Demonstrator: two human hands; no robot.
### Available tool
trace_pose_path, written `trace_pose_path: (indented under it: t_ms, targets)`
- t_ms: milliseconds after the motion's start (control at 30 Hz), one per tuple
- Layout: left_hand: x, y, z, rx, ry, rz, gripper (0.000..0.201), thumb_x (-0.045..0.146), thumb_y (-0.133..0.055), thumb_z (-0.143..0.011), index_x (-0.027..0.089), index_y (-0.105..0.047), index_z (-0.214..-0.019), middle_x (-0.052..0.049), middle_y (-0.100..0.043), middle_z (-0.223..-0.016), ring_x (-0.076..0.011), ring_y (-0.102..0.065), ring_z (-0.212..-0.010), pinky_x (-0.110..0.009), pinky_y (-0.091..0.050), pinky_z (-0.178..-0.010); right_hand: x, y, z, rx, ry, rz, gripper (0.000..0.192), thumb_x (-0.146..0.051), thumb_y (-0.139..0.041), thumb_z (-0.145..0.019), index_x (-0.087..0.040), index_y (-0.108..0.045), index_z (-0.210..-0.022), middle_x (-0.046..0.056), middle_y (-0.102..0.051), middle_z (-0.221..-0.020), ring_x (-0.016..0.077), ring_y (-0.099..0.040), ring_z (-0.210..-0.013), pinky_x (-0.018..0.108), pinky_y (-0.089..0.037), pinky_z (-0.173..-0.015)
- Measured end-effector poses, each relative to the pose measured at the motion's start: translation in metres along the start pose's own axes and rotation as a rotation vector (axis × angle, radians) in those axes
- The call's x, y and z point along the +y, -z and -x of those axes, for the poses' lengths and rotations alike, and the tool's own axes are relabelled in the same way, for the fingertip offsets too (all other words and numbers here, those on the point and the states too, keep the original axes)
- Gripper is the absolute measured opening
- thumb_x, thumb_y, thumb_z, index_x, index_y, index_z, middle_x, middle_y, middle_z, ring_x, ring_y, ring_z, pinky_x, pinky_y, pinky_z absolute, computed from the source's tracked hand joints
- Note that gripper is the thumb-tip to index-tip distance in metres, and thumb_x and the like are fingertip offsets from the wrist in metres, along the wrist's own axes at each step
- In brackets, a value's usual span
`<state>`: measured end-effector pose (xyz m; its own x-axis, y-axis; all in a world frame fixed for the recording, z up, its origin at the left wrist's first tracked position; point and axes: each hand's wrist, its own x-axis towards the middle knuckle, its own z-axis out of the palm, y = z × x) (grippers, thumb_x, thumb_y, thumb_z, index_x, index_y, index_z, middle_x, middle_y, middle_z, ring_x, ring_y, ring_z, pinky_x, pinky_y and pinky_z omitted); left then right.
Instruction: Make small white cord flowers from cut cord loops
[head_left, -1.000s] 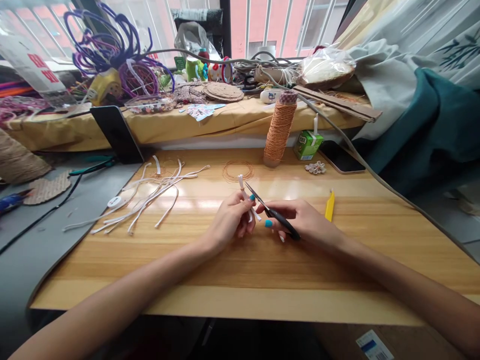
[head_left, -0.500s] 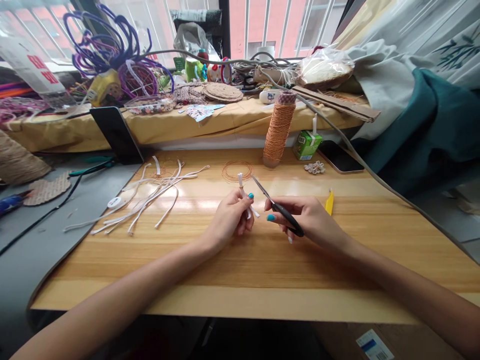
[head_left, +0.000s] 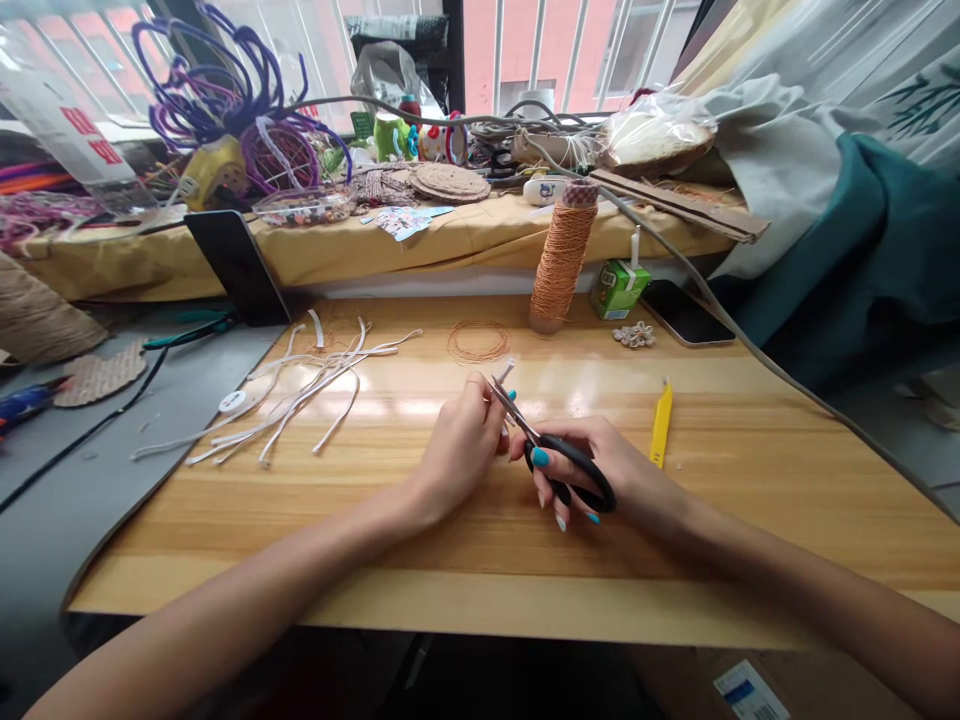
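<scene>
My left hand is closed around a small bundle of white cord, whose tip pokes out above the fingers; most of it is hidden. In my right hand are black-handled scissors, with the fingers at the handle loops. The blades are slightly parted and lie against the cord, close to the left fingertips. Beyond the hands, a coil of thin orange string rests on the wooden table. Loose white cords are spread to the left of my left hand.
A spool of orange twine stands at the back, beside a green drink carton, a beaded flower piece and a phone. A yellow cutter lies right of my right hand. A dark tablet leans at the back left.
My right hand has brought the scissors left and onto the cord, and their handles have spread apart. My left hand has turned, tilting the cord to the right.
</scene>
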<state>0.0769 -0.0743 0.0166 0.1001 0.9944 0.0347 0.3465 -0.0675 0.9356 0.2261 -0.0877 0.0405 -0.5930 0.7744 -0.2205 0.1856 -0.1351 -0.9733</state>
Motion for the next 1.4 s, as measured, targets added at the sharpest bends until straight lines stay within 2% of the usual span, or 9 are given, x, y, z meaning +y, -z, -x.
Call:
trace_pose_path:
  t_ms: [200, 567, 867, 1000, 1133, 1400]
  targets:
    - [-0.0012, 0.0, -0.0013, 0.037, -0.03, -0.055, 0.015, 0.026, -0.039, -0.082, 0.02, -0.033, -0.07, 0.005, -0.046, -0.055, -0.0067, -0.045, -0.042, -0.016, -0.03, -0.04, 0.0006, -0.0015, 0.001, -0.023, -0.007, -0.022, 0.037, -0.049, -0.057, -0.069, -0.013, -0.053, -0.076, -0.001, -0.054, -0.055, 0.008, -0.052, -0.042, 0.016, -0.033, -0.034]
    - [-0.007, 0.0004, -0.0013, 0.053, -0.084, -0.139, 0.015, 0.027, -0.037, -0.083, 0.021, -0.033, -0.07, 0.006, -0.045, -0.051, -0.0079, -0.042, -0.041, -0.018, -0.029, -0.041, 0.0034, -0.0018, -0.0025, 0.012, -0.004, 0.008, 0.035, -0.048, -0.058, -0.069, -0.014, -0.052, -0.074, -0.002, -0.053, -0.053, 0.0073, -0.051, -0.04, 0.016, -0.034, -0.035]
    - [-0.0071, 0.0012, -0.003, 0.043, -0.046, -0.067, 0.017, 0.029, -0.037, -0.083, 0.02, -0.033, -0.069, 0.006, -0.042, -0.048, -0.0076, -0.043, -0.039, -0.018, -0.029, -0.042, 0.0021, -0.0045, 0.001, 0.079, 0.022, -0.008, 0.032, -0.044, -0.061, -0.067, -0.014, -0.053, -0.075, -0.005, -0.05, -0.048, 0.0055, -0.046, -0.038, 0.018, -0.04, -0.037]
    - [-0.0063, 0.0014, -0.0034, 0.037, -0.046, -0.057, 0.017, 0.029, -0.038, -0.083, 0.02, -0.032, -0.069, 0.006, -0.043, -0.047, -0.0077, -0.043, -0.039, -0.018, -0.03, -0.043, 0.0014, -0.0047, 0.0009, 0.076, 0.015, -0.022, 0.031, -0.043, -0.062, -0.066, -0.014, -0.054, -0.073, -0.005, -0.049, -0.046, 0.0052, -0.045, -0.036, 0.017, -0.039, -0.035]
    - [-0.0046, 0.0014, -0.0029, 0.023, -0.038, -0.05, 0.018, 0.029, -0.037, -0.083, 0.02, -0.032, -0.069, 0.006, -0.043, -0.048, -0.0069, -0.041, -0.039, -0.017, -0.029, -0.042, 0.0007, -0.0033, -0.0019, 0.059, 0.001, -0.114, 0.038, -0.05, -0.061, -0.064, -0.013, -0.054, -0.075, -0.004, -0.051, -0.047, 0.0046, -0.043, -0.034, 0.016, -0.035, -0.033]
    - [-0.0054, 0.0026, -0.0033, 0.038, -0.068, -0.132, 0.016, 0.026, -0.036, -0.084, 0.02, -0.032, -0.069, 0.006, -0.042, -0.047, -0.0073, -0.04, -0.039, -0.018, -0.028, -0.043, 0.0084, -0.0023, -0.0031, 0.009, 0.051, -0.131, 0.037, -0.05, -0.054, -0.071, -0.013, -0.051, -0.072, -0.002, -0.054, -0.052, 0.0047, -0.048, -0.035, 0.014, -0.024, -0.031]
